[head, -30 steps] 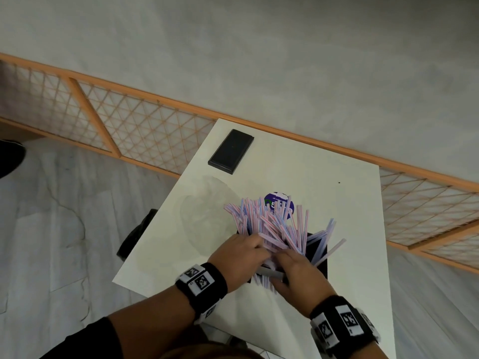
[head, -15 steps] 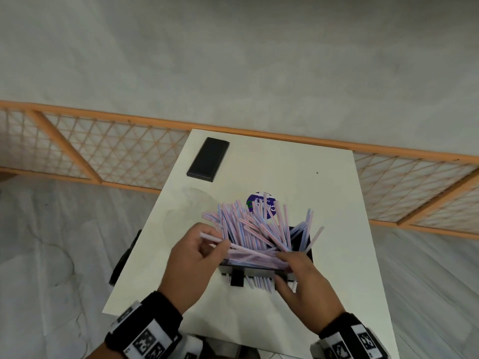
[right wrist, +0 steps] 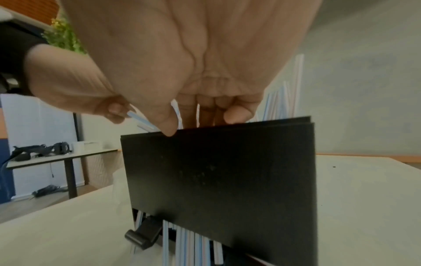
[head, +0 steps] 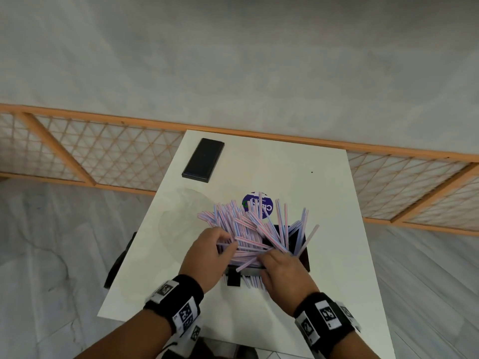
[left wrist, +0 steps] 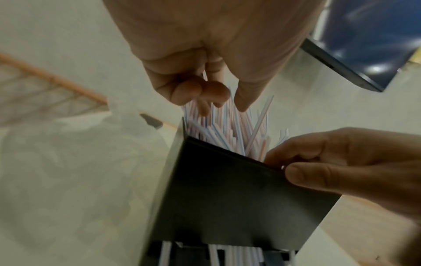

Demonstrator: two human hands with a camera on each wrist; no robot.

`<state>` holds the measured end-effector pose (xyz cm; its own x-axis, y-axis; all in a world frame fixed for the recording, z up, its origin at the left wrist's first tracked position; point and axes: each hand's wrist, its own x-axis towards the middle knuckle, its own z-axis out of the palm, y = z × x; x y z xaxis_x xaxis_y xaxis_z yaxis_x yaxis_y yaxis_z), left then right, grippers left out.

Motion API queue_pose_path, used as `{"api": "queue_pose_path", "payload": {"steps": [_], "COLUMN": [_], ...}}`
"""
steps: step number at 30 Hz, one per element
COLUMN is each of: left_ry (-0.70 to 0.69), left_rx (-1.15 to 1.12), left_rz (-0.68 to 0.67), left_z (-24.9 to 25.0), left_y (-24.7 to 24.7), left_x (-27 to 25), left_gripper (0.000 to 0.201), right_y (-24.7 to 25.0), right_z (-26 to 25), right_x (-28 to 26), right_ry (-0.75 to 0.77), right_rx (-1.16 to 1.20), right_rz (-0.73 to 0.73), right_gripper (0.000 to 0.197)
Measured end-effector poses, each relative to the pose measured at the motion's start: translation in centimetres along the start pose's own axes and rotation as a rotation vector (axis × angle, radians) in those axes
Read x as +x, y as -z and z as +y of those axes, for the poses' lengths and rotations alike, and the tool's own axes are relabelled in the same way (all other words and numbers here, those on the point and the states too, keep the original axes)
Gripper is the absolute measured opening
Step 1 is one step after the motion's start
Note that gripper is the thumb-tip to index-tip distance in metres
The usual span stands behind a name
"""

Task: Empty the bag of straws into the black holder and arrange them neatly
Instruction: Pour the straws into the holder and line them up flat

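Observation:
Pink-and-blue striped straws (head: 248,229) fan out untidily from the black holder (head: 303,255) on the white table (head: 337,281). My left hand (head: 228,242) curls into the pile from the left and grips several straws; the left wrist view shows its fingertips (left wrist: 205,97) among the straw tops (left wrist: 227,129). My right hand (head: 269,256) sits at the holder's front rim (right wrist: 216,171), pinching a straw end between thumb and forefinger (right wrist: 145,118), the other fingers curled behind the wall. More straws (right wrist: 189,243) show in the slot at the holder's base. A clear bag (head: 181,216) lies flat to the left.
A dark phone (head: 203,160) lies at the table's far left corner. A round blue sticker (head: 261,207) sits behind the straws. A wooden lattice rail (head: 103,151) runs along the table's far side. A dark object (head: 119,257) shows below the table's left edge.
My left hand, which held a straw out to the left of the holder, has moved back into the pile. My right hand has stayed at the front rim.

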<state>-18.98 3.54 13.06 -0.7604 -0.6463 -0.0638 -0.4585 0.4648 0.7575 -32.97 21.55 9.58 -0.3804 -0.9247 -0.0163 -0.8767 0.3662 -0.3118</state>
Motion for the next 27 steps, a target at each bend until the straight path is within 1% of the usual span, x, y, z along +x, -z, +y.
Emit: {"api": "queue_pose_path", "payload": {"steps": [4,7,8,10,13,15,17,20,21,24,27], "left_ry": [-0.089,-0.136,-0.158,-0.204,-0.285,-0.304,-0.282,-0.187,-0.156,-0.086,-0.050], "left_rx": [0.180,0.291,0.333,0.413,0.481,0.503,0.503,0.475,0.450,0.317,0.219], "left_rz": [-0.025,-0.113,-0.134,-0.148,-0.078,-0.061,-0.094,-0.157,-0.160,-0.150,-0.117], "left_z": [-0.8,-1.3,-1.5,-1.9,-2.3,-2.3,-2.1,-1.4,-1.3,-1.4,-2.1], "left_y": [0.4,0.1,-0.1,-0.5,-0.8,-0.7,-0.5,-0.2,-0.2,-0.3,-0.5], "left_x": [-0.5,-0.7,-0.8,-0.8,-0.7,-0.5,-0.4,-0.4,-0.5,-0.6,-0.8], "left_gripper": [0.037,0.045,0.044,0.041,0.034,0.025,0.027,0.035,0.037,0.041,0.039], "right_y": [0.1,0.2,0.2,0.3,0.3,0.2,-0.2,-1.1,-1.3,-1.3,-0.9], "right_z": [-1.4,-2.5,-2.6,-2.6,-2.2,-2.1,-2.1,-2.0,-1.9,-1.7,-1.5], "right_x": [1.4,2.5,2.7,3.1,3.3,3.3,3.2,3.1,3.1,3.1,3.2], "right_ry": [0.013,0.062,0.078,0.070,-0.038,-0.095,-0.114,-0.081,-0.074,-0.040,-0.018], "right_rx": [-0.077,0.075,0.126,0.180,0.220,0.180,0.143,0.081,0.060,-0.001,-0.013], "right_rz": [-0.043,-0.098,-0.098,-0.049,0.022,-0.021,-0.082,-0.107,-0.112,-0.141,-0.132], "right_gripper": [0.032,0.037,0.035,0.033,0.047,0.057,0.068,0.076,0.075,0.060,0.049]}}
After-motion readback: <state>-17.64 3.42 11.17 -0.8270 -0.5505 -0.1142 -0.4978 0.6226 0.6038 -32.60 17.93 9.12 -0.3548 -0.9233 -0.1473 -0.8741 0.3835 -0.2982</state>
